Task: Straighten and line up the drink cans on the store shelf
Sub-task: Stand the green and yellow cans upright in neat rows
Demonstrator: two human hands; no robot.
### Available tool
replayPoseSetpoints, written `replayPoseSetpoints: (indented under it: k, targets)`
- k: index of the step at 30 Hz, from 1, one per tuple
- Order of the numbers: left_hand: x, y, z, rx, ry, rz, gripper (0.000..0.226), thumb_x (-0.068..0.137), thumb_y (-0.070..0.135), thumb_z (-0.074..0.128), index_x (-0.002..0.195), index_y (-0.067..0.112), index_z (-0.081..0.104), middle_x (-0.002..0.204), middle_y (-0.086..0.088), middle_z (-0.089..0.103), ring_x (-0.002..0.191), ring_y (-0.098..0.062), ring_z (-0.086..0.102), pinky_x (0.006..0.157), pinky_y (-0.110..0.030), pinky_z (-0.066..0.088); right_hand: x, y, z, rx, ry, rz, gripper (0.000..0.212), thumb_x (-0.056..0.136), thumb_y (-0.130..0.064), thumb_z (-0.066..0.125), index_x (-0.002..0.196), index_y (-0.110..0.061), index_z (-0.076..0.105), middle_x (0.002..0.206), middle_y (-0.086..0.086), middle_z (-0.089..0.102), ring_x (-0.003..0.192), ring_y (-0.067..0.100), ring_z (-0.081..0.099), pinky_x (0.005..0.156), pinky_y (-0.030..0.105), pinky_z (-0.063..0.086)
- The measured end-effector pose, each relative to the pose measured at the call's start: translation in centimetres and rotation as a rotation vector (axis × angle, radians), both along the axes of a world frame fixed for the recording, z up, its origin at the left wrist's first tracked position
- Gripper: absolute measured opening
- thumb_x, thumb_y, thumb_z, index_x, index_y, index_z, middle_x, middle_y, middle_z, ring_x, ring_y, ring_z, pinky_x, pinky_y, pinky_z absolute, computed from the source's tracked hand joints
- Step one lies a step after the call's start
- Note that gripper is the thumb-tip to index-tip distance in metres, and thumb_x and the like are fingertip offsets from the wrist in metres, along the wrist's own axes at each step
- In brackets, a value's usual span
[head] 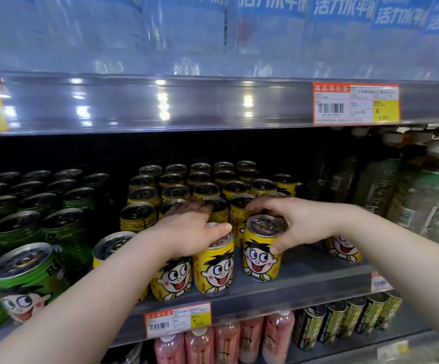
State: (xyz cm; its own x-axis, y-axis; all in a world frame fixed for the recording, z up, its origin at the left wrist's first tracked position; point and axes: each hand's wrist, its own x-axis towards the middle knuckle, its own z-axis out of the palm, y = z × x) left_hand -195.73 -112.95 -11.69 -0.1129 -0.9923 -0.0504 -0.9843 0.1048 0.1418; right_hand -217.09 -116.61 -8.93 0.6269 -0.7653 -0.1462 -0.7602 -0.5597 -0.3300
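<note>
The right hand's (pixel 299 222) fingers (pixel 265 206) curl over the lid of 1 yellow cartoon-face drink can (pixel 261 254), thumb pressed to its side, gripping it upright near the front of the grey metal shelf (pixel 318 271). The left hand's (pixel 186 229) fingers (pixel 189 208) lie nearly straight across the lids behind, thumb resting on top of another front-row yellow can (pixel 217 266). Green drink cans (pixel 29 271) stand to the left.

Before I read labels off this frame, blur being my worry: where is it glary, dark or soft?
Head view: ceiling lights glare on the upper price rail; the top-shelf bottles are soft; the back yellow cans fall into shadow, while the front yellow can in the right hand is sharp.
</note>
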Motion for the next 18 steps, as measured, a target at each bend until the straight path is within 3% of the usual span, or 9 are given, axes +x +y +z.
replayPoseSetpoints:
  k: [3,8,11,12,14,16,18]
  targets:
    - [-0.1,0.0,0.0,0.003,0.001,-0.007,0.073,0.089,0.065,0.026,0.148,0.022,0.015,0.158,-0.004,0.009,0.145,-0.022,0.008,0.117,-0.041,0.013,0.4,0.3,-0.8,-0.026,-0.080,-0.013,0.077,0.073,-0.023,0.077,0.138,-0.027,0.035,0.137,-0.006,0.043,0.123,0.013,0.046,0.101,0.025,0.042]
    - [0.0,-0.1,-0.1,0.005,-0.014,-0.008,0.074,0.089,0.065,0.025,0.148,0.023,0.014,0.158,-0.003,0.009,0.145,-0.021,0.008,0.117,-0.041,0.013,0.2,0.9,-1.2,0.128,-0.171,0.054,0.071,0.076,-0.019,0.075,0.135,-0.033,0.037,0.135,-0.010,0.044,0.121,0.009,0.047,0.101,0.028,0.045]
    - [0.1,-0.1,0.0,0.009,0.010,-0.008,0.074,0.088,0.067,0.021,0.148,0.024,0.015,0.158,-0.002,0.009,0.145,-0.021,0.008,0.117,-0.041,0.013,-2.5,0.3,0.1,-0.032,-0.230,-0.064,0.059,0.079,-0.034,0.070,0.132,-0.033,0.043,0.135,-0.013,0.044,0.124,0.010,0.045,0.096,0.018,0.041]
    - [0.1,-0.1,0.0,0.012,0.031,-0.009,0.075,0.087,0.067,0.019,0.148,0.025,0.014,0.158,-0.001,0.009,0.145,-0.020,0.007,0.118,-0.042,0.012,-3.9,0.0,0.6,-0.149,-0.187,-0.162,0.058,0.079,-0.040,0.068,0.132,-0.031,0.045,0.136,-0.010,0.045,0.126,0.014,0.045,0.097,0.019,0.039]
    - [0.1,0.0,0.2,0.006,0.095,-0.024,0.073,0.086,0.067,0.017,0.148,0.029,0.012,0.158,0.001,0.007,0.145,-0.020,0.006,0.118,-0.043,0.010,-6.9,-0.8,1.3,-0.272,0.087,-0.402,0.068,0.078,-0.051,0.064,0.137,-0.027,0.041,0.142,0.002,0.044,0.130,0.021,0.043,0.103,0.025,0.037]
    - [0.1,0.1,0.4,-0.014,0.147,-0.070,0.069,0.086,0.067,0.021,0.147,0.035,0.013,0.158,0.004,0.006,0.145,-0.018,0.005,0.118,-0.046,0.009,-9.1,-1.1,1.0,-0.173,0.358,-0.553,0.082,0.077,-0.052,0.066,0.144,-0.024,0.030,0.147,0.006,0.040,0.132,0.024,0.042,0.103,0.028,0.038]
    - [-0.3,0.4,0.6,0.001,0.149,-0.142,0.070,0.083,0.070,0.028,0.145,0.041,0.015,0.158,0.008,0.005,0.145,-0.016,0.005,0.118,-0.048,0.008,-10.0,-1.5,0.3,-0.123,0.372,-0.546,0.086,0.075,-0.042,0.072,0.145,-0.022,0.027,0.148,0.004,0.039,0.131,0.023,0.042,0.103,0.030,0.039]
